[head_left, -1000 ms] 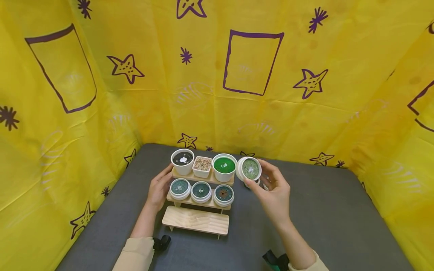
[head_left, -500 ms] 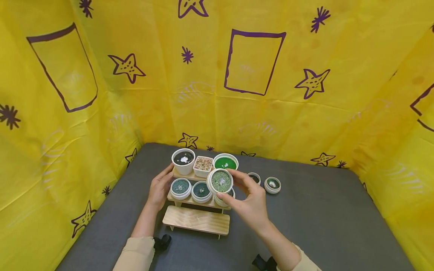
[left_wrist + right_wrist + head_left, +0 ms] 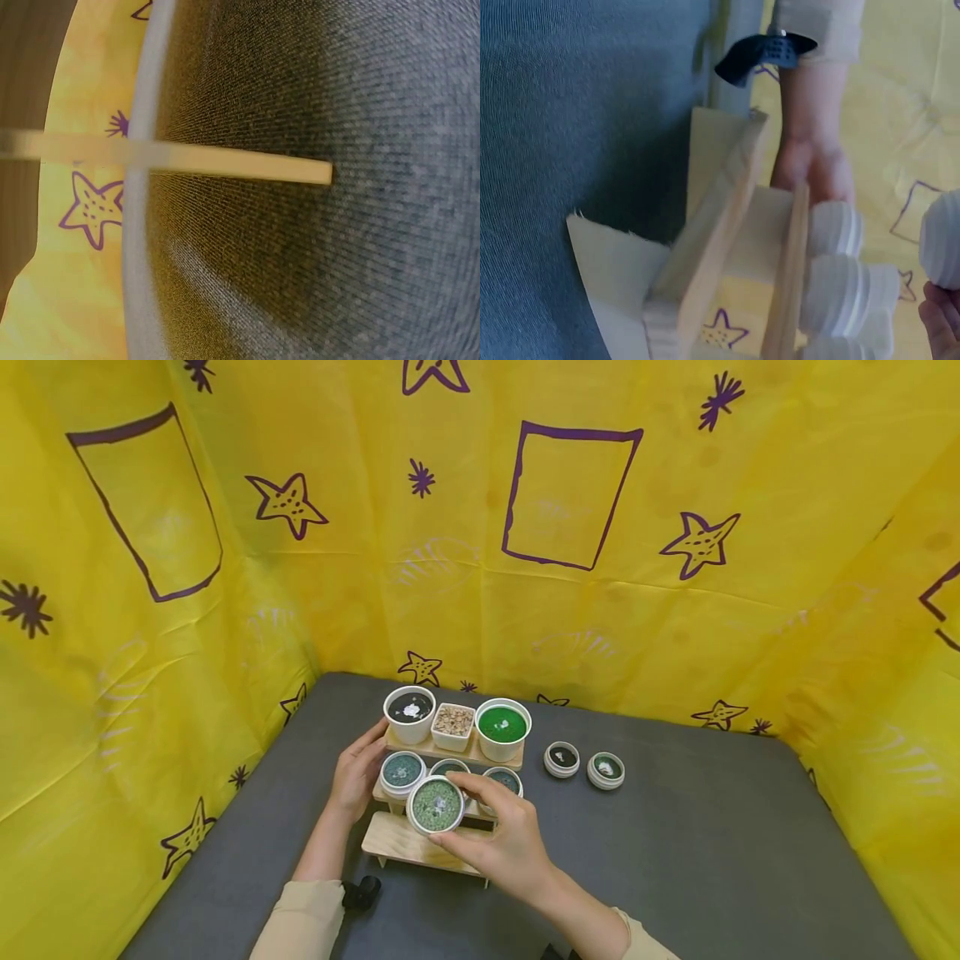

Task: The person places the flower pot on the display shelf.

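My right hand [image 3: 506, 839] pinches a small round white jar [image 3: 437, 806] between thumb and fingers, its speckled green top facing up. It is above the lowest tier of a three-tier wooden stand [image 3: 390, 839], partly hiding the middle-tier jars. In the right wrist view the held jar [image 3: 941, 240] is at the right edge, apart from the stand. My left hand [image 3: 356, 777] holds the stand's left side, its fingertips partly hidden. The middle tier bears round white jars with blue-green tops, among them the left jar [image 3: 401, 772] and the right jar [image 3: 504, 781].
The top tier carries a cup with a dark top [image 3: 409, 714], a square cup of brownish bits [image 3: 453, 727] and a green-topped cup [image 3: 502, 727]. Two small jars, a dark one [image 3: 562, 760] and a green one [image 3: 606, 771], stand right on the grey table [image 3: 712, 843].
My right hand has carried the green-topped jar leftward and down, from the stand's right side to the front of the middle tier. The left hand stays at the stand.
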A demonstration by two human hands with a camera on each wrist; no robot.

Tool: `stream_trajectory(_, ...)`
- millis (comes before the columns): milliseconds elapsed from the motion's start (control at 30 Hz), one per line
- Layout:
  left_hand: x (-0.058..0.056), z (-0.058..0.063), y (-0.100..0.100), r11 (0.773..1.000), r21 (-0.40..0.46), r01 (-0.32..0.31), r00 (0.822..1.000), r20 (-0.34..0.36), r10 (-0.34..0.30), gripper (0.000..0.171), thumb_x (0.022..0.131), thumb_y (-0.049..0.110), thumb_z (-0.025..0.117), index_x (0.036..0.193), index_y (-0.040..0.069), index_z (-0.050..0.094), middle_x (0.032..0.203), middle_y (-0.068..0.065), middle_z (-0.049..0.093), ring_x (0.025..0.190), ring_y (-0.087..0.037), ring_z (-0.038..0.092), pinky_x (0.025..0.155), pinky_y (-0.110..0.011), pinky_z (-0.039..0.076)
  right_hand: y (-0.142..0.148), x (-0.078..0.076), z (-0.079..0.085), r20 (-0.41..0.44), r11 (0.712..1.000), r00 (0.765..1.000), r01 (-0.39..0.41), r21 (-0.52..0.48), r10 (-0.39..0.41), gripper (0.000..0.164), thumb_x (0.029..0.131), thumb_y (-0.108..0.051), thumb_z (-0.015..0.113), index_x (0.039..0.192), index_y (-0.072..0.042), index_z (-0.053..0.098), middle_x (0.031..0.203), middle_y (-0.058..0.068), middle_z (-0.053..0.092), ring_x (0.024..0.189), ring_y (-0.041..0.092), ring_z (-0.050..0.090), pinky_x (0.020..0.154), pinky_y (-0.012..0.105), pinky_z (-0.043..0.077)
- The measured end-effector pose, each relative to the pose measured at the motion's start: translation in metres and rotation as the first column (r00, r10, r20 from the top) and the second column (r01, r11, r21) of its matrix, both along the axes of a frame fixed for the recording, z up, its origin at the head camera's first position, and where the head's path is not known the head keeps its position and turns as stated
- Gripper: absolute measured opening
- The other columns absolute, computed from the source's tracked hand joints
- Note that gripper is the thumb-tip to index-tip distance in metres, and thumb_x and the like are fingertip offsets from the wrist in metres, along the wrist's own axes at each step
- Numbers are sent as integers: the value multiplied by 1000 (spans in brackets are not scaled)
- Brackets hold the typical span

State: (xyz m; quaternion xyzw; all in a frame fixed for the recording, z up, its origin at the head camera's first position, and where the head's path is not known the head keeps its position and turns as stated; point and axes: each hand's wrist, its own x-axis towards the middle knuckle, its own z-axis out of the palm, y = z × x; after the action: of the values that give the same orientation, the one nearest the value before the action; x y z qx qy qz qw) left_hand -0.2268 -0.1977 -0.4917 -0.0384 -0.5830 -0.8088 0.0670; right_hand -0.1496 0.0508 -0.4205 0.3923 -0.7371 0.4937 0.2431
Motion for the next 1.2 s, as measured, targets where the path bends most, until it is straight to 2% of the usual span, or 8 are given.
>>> stream_trajectory(100,0,0,0,1000,7,3,1000,-19,-3,37,103,6,44,124,31,62,119,24,67,111,5,63,95,-13,51,-5,2,-5,-2,999,1000,-9,38,9,66,67,-15,92,125,-7,63,115,8,72,98,17,70,87,21,56)
stream_trajectory(167,0,0,0,1000,6,1,1000,-21,-1,37,103,6,44,122,32,62,119,24,67,110,5,63,95,-13,51,-9,3,-9,6,998,1000,-22,60,21,65,68,-16,91,126,-7,63,116,7,72,100,16,70,88,24,57)
stream_trajectory(300,1,0,1,1000,5,2,1000,-9,-2,35,103,7,45,123,30,62,119,24,67,110,5,64,95,-14,51,-16,5,-19,19,994,1000,-24,104,23,62,70,-19,90,125,-9,64,116,4,72,103,14,69,91,25,56)
stream_trajectory(433,0,0,0,1000,7,13,1000,-4,-13,35,103,8,45,126,29,62,119,24,67,110,5,63,96,-14,51,-22,7,-29,32,990,999,-16,140,11,61,70,-24,90,124,-12,64,118,-1,72,108,11,68,95,20,53)
stream_trajectory(667,-1,-1,1,1000,16,-4,1000,6,4,37,102,7,46,117,36,64,118,24,67,109,5,64,95,-14,51,-30,10,-42,123,984,992,-7,180,-16,59,69,-26,90,122,-14,66,118,-4,72,110,8,67,97,19,52)
stream_trajectory(733,-1,-1,1,1000,16,-5,1000,-2,5,37,102,7,46,118,35,64,118,24,67,109,5,64,94,-14,51,-32,10,-45,142,982,990,-6,190,-22,59,69,-27,90,121,-14,66,118,-4,72,110,8,68,96,18,52)
stream_trajectory(900,-1,-2,1,1000,10,1,1000,-20,0,35,102,8,46,125,30,63,119,24,67,110,5,63,95,-14,50,-38,9,-56,129,981,991,16,195,-42,59,67,-26,91,119,-13,66,114,-3,72,104,8,68,92,17,53)
stream_trajectory(1200,0,0,0,1000,4,-8,1000,5,8,35,102,8,46,125,29,62,119,24,67,111,6,62,96,-13,50,-44,7,-69,174,970,979,65,234,-108,61,66,-30,92,119,-13,67,111,-2,73,102,6,68,88,19,54)
